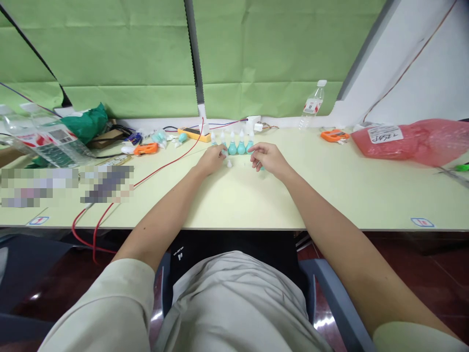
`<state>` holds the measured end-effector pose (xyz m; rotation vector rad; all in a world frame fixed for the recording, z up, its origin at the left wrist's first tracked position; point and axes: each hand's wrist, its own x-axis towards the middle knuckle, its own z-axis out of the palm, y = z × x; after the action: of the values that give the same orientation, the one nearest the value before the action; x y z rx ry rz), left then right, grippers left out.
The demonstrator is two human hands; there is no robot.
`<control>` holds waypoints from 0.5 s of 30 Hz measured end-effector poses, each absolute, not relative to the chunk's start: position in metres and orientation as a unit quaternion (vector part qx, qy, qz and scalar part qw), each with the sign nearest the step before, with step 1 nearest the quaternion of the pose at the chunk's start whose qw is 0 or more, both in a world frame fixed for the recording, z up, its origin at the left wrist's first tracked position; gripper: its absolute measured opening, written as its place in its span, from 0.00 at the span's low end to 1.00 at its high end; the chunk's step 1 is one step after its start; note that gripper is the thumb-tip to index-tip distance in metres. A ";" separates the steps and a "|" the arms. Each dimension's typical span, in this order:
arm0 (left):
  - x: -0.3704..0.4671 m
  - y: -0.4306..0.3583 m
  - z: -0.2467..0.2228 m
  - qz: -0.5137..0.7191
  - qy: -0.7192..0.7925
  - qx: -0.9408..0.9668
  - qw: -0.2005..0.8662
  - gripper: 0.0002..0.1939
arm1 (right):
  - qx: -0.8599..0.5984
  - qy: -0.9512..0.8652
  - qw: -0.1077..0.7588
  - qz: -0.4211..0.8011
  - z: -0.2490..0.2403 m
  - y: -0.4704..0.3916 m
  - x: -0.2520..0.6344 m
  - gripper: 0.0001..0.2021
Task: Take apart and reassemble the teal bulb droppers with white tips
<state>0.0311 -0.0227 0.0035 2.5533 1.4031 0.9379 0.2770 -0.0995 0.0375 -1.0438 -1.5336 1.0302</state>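
Several teal rubber bulbs point(241, 148) with white pointed nozzles stand upright in a row near the back of the table. My left hand point(211, 160) is at the row's left end, its fingertips closed around a small pale piece point(224, 153) whose kind I cannot make out. A loose white nozzle tip point(229, 164) sits on the table just right of those fingers. At the row's right end is my right hand point(270, 159), fingers bent but apart, covering part of the last bulb. A bit of teal point(262, 168) shows beneath it, mostly hidden.
Behind the row lie a yellow multimeter point(194, 134) and a white plug point(254, 122). Orange tools point(334, 135), a clear bottle point(312, 105) and a red plastic bag point(406, 142) are to the right. A red cable point(161, 168) crosses the left side, near bottles and a green bag point(88, 122).
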 end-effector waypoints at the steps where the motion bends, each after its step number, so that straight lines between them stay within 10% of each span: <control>1: 0.031 -0.023 0.003 0.306 0.458 0.834 0.036 0.14 | -0.431 -0.631 0.487 0.423 0.038 -0.100 0.277 0.10; 15: 0.035 -0.022 -0.003 0.275 0.435 0.857 0.032 0.22 | -0.445 -0.645 0.465 0.412 0.038 -0.102 0.276 0.09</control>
<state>0.0350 -0.0224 -0.0032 2.6385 1.3380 0.8473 0.2757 -0.1024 0.0378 -1.0928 -1.5849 1.0125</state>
